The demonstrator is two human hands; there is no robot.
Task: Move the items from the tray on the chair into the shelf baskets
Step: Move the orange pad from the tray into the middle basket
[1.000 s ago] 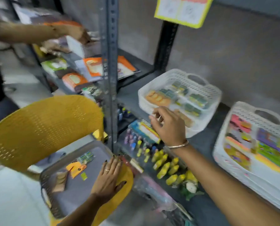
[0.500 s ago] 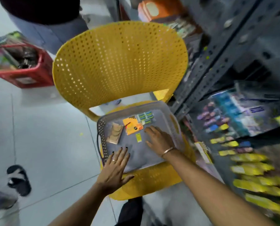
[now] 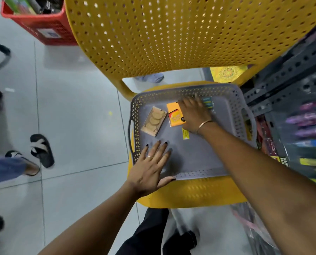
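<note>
Your right hand (image 3: 194,115) reaches into the grey perforated plastic tray (image 3: 190,159) on the yellow perforated plastic chair (image 3: 171,34), fingers spread flat over the blue-green striped packet (image 3: 208,103) at the tray's far wall, gripping nothing. Your left hand (image 3: 151,168) lies open and flat on the tray's near-left corner. The orange card box (image 3: 174,115) touches your right hand.

No lettering can be read with certainty. The orange card (image 3: 175,115) in the grey tray (image 3: 190,162) carries a red and yellow printed panel, too blurred to make out. The small yellow label (image 3: 185,133) near it bears print (illegible). The white sticker (image 3: 49,33) on the red basket (image 3: 41,30), far left, is unreadable.
</note>
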